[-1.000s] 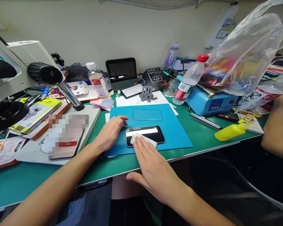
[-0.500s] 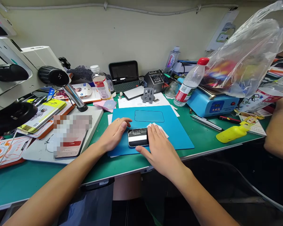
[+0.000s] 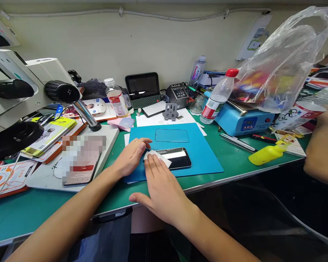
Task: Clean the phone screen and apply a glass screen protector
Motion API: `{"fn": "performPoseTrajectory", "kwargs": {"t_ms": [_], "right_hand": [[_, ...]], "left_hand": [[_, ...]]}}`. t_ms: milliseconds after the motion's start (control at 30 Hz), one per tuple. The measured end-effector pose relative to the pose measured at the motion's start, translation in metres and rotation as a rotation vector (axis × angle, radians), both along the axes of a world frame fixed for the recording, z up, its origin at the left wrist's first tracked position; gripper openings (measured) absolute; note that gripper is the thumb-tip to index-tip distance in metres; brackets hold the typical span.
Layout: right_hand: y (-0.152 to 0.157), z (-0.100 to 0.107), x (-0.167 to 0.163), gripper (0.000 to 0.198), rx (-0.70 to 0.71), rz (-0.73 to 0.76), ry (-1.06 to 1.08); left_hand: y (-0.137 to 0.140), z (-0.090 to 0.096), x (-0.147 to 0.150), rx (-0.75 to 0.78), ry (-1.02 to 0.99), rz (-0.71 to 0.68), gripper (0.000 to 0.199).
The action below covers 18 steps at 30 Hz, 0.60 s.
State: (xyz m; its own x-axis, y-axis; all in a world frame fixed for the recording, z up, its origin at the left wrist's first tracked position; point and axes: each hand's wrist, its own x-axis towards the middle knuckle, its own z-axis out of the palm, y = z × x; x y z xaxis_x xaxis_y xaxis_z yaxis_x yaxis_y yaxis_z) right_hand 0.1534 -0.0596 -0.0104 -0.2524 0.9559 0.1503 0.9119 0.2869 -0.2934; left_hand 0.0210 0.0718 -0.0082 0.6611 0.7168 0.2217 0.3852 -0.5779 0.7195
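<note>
A phone (image 3: 182, 160) with a glossy dark screen lies flat on a blue mat (image 3: 207, 160), reflecting a bright white band. My right hand (image 3: 165, 185) rests flat, its fingers stretched over a white wipe (image 3: 164, 159) and pressing it onto the phone's left end. The right thumb sticks out to the left, off the mat. My left hand (image 3: 132, 156) is beside that end of the phone, fingers loosely bent and thumb apart, with nothing visible in it. The wipe and right fingers hide the phone's left end. A phone outline (image 3: 172, 135) is printed on the mat.
To the left, another phone (image 3: 83, 163) lies on a pale microscope base (image 3: 109, 140). Tweezers (image 3: 237, 142), a yellow bottle (image 3: 265, 155) and a blue machine (image 3: 240, 122) are on the right. Another person's blurred arm (image 3: 321, 145) is at the right edge.
My right hand has swept left with the wipe, from the phone's right part to its left end, uncovering the right part. My left hand has barely moved.
</note>
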Motion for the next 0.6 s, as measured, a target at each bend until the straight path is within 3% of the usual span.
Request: {"fn": "performPoseTrajectory", "kwargs": {"t_ms": [300, 600], "right_hand": [[-0.025, 0.004, 0.032, 0.092, 0.027, 0.118, -0.017], [-0.046, 0.012, 0.079, 0.084, 0.029, -0.01, -0.078]], "left_hand": [[0.001, -0.002, -0.002, -0.012, 0.012, -0.016, 0.065], [-0.003, 0.002, -0.002, -0.031, 0.018, -0.017, 0.063]]}}
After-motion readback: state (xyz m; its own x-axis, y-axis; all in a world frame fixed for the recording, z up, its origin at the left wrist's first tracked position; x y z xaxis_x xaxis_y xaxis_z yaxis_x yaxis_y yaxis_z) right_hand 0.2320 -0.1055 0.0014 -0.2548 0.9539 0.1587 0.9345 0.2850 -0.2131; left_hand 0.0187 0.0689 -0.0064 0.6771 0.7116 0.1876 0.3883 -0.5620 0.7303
